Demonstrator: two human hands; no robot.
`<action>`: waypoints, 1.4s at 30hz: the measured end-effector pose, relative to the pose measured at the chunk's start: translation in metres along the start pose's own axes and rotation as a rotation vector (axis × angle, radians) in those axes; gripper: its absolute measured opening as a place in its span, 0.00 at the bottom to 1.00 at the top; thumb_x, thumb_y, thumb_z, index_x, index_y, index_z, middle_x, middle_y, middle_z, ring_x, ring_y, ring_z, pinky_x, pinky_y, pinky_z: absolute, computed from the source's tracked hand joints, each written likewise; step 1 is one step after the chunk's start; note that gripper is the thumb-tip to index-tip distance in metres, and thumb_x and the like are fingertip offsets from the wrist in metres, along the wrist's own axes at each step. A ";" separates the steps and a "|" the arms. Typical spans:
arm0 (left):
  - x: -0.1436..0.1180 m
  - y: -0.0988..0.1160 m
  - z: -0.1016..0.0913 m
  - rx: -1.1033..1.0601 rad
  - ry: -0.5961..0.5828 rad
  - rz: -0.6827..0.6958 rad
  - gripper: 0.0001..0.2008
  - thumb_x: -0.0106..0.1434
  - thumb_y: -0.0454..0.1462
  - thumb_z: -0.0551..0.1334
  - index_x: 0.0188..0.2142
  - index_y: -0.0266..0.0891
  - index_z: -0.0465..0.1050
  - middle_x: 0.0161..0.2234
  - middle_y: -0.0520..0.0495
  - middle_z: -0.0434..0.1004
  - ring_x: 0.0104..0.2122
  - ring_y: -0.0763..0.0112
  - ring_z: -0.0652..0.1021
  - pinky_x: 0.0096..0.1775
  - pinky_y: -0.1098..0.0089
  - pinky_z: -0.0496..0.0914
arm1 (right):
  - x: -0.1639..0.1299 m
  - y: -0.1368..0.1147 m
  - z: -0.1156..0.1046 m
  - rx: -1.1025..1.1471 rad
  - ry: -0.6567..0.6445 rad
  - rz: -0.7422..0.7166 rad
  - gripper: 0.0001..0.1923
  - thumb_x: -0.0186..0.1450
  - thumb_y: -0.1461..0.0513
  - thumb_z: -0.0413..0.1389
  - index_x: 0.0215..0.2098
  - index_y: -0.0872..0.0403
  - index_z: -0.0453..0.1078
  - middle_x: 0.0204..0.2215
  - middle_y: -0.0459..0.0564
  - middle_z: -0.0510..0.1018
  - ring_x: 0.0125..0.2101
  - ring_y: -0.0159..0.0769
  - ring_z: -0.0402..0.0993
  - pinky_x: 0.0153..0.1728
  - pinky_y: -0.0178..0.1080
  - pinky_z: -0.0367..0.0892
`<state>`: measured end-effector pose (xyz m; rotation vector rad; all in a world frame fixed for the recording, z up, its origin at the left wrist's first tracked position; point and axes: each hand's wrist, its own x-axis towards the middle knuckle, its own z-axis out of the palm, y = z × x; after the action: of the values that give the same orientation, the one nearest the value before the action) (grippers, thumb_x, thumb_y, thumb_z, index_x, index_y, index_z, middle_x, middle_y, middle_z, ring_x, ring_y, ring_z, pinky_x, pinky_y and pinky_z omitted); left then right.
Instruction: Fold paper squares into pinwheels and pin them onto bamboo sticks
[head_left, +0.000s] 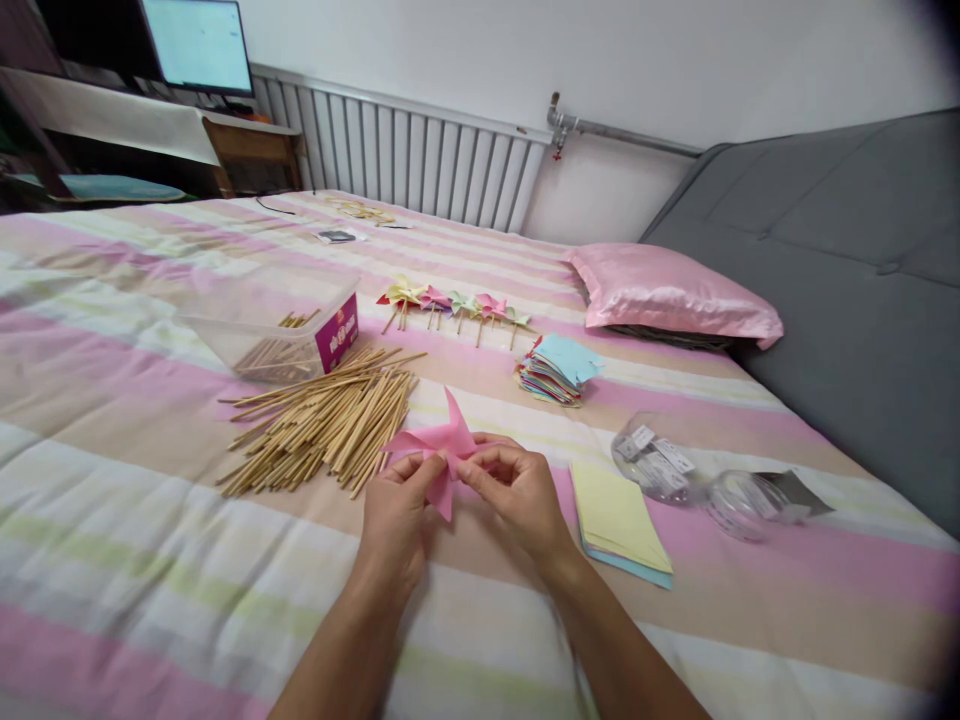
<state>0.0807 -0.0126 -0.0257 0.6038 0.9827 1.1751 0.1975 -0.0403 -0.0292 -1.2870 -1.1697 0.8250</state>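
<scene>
A pink paper pinwheel (450, 437) is held up over the bed between both hands, its pointed blades spread out. My left hand (401, 505) pinches it near the centre from the left. From the other side my right hand (517, 490) is closed on it, thumb and forefinger close to the middle. Whether a pin or other small part sits between the fingertips cannot be made out. Just left of the hands lies a loose heap of thin wooden sticks (330, 420). To their right is a stack of yellow and blue paper sheets (619, 520).
Behind the sticks stands a clear plastic box (255, 345) with more sticks. Several finished pinwheels (461, 303) lie beyond, near a pile of cut paper (559, 365). Clear plastic containers (660, 465) and a pink pillow (675, 290) are at the right, by a grey headboard (840, 260).
</scene>
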 end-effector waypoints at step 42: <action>0.015 0.020 -0.014 -0.097 0.304 0.276 0.08 0.41 0.35 0.70 0.22 0.35 0.74 0.20 0.56 0.71 0.22 0.80 0.69 0.26 0.77 0.62 | 0.017 0.024 -0.024 -0.213 0.256 0.040 0.16 0.57 0.58 0.58 0.42 0.55 0.68 0.41 0.55 0.77 0.40 0.40 0.73 0.39 0.42 0.67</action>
<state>0.0595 0.0062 -0.0206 0.5019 1.1143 1.5845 0.2288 -0.0269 -0.0474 -1.5451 -1.0487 0.5545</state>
